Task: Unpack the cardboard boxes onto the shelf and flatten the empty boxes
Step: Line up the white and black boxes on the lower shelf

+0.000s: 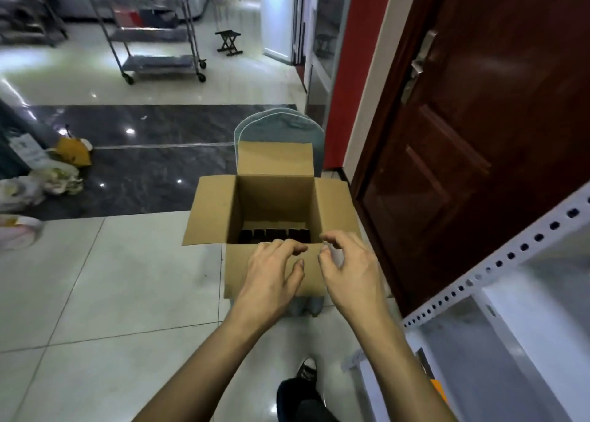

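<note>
Head view: both hands (271, 274) empty above open cardboard box (274, 198).

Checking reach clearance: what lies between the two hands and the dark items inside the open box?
In the head view, only the cardboard box's near rim separates both hands from the dark items; nothing else intervenes.

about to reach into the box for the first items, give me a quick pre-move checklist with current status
1. Cardboard box flaps open: ok.
2. Dark items visible at the bottom: ok; what and how many, cannot tell.
3. Left hand empty, fingers loosely curled near the front edge: ok.
4. Right hand empty, over the front rim: ok.
5. Box steady on the blue chair: cannot tell.
6. White shelf close on the right: ok; free space, cannot tell.
</note>
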`<action>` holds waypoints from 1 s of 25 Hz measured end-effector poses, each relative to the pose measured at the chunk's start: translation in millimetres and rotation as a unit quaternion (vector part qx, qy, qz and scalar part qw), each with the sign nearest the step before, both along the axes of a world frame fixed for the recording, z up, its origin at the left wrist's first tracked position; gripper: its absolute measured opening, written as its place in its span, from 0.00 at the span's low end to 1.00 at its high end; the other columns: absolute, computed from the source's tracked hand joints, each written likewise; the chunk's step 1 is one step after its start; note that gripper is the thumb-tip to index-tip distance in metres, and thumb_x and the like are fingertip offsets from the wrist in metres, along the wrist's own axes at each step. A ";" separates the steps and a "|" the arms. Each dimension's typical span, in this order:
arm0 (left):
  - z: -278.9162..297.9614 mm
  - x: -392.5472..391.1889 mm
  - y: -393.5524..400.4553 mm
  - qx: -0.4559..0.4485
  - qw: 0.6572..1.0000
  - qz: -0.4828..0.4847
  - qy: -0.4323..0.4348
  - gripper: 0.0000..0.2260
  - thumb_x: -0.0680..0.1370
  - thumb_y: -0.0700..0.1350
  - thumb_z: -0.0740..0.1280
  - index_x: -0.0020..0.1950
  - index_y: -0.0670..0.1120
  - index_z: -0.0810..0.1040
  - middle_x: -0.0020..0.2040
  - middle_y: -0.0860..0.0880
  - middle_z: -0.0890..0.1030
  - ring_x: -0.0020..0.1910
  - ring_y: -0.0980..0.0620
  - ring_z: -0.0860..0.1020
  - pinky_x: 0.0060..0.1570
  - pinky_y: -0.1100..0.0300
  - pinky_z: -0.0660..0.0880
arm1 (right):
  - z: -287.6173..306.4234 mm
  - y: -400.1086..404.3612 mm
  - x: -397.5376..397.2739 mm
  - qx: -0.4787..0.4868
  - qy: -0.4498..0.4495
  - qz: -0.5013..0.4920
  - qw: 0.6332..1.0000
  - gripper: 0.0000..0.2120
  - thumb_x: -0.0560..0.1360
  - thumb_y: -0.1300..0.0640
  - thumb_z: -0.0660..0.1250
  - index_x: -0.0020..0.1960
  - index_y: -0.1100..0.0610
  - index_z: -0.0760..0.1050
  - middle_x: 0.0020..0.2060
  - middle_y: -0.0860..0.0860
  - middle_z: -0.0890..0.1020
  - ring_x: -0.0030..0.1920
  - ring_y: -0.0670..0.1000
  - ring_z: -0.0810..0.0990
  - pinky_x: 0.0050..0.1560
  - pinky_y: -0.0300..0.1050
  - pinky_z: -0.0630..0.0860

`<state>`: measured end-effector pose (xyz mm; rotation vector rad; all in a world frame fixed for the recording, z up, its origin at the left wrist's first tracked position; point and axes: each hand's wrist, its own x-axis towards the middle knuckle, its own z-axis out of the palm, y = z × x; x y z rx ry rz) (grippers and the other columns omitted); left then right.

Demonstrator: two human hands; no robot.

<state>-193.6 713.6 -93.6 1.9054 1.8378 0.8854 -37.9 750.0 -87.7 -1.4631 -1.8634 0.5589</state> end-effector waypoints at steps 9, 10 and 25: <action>-29.5 -42.9 83.0 -0.035 0.997 0.059 0.019 0.10 0.82 0.49 0.64 0.63 0.55 0.77 0.57 0.58 0.79 0.59 0.56 0.72 0.59 0.57 0.72 | -26.5 104.0 -38.2 -0.048 0.007 0.022 0.999 0.08 0.79 0.54 0.65 0.56 0.46 0.79 0.51 0.41 0.80 0.55 0.45 0.76 0.56 0.51 0.77; -32.2 -46.3 95.6 -0.041 0.997 0.065 0.019 0.10 0.82 0.48 0.65 0.62 0.55 0.78 0.57 0.58 0.79 0.59 0.56 0.72 0.58 0.58 0.73 | -28.6 118.3 -40.5 -0.051 0.011 0.022 0.998 0.07 0.79 0.54 0.65 0.56 0.46 0.79 0.51 0.41 0.80 0.54 0.45 0.76 0.56 0.50 0.77; -92.0 -80.0 243.8 -0.124 0.987 0.100 0.029 0.11 0.82 0.47 0.64 0.64 0.52 0.77 0.57 0.56 0.80 0.56 0.56 0.73 0.54 0.59 0.74 | -106.2 271.3 -67.7 -0.174 -0.034 0.052 0.983 0.09 0.81 0.54 0.64 0.60 0.50 0.78 0.53 0.45 0.80 0.52 0.45 0.77 0.50 0.42 0.78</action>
